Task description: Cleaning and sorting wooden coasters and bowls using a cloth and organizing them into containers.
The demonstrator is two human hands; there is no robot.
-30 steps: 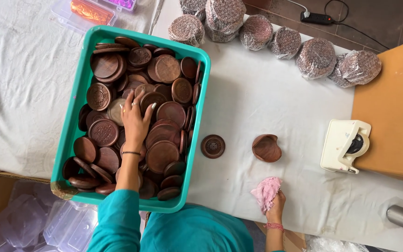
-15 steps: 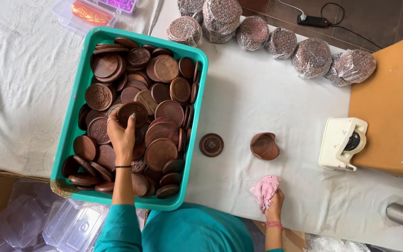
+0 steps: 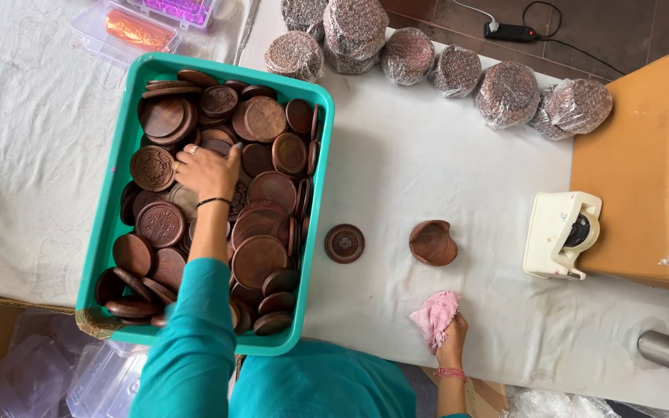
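Left hand (image 3: 209, 170) down inside the teal crate (image 3: 121, 166), palm under, fingers curled onto the heap of round brown wooden discs (image 3: 261, 232); cannot tell whether it has closed on one disc or only rests on the pile. Dark band at that wrist, teal sleeve above. Discs fill the crate to the rim, some carved with a floral pattern, some plain, several standing on edge along the right wall. Right hand (image 3: 452, 338) at the near edge of the tabletop, closed around a crumpled pink cloth (image 3: 435, 316) pressed to the cover. Judged step: picking the next disc from the crate, with the cloth ready for wiping. The next move would call for lifting a single piece clear of its neighbours without dragging others, then bringing it to the bare patch in front of the cloth. On that patch, just right of the crate, one small dark disc (image 3: 344, 243) lies flat; near it, apart, a wooden bowl (image 3: 433, 243) tipped on its side. Further right, a cream tape dispenser (image 3: 560, 234) touches a cardboard box (image 3: 632, 166) at the right edge. Far edge: a row of wrapped stacks (image 3: 458, 70) in patterned film. Far left corner: clear plastic boxes (image 3: 129, 27) with orange and purple contents. White cloth cover (image 3: 458, 162) over the whole tabletop, faintly embossed; dark floor beyond with a cable and plug.
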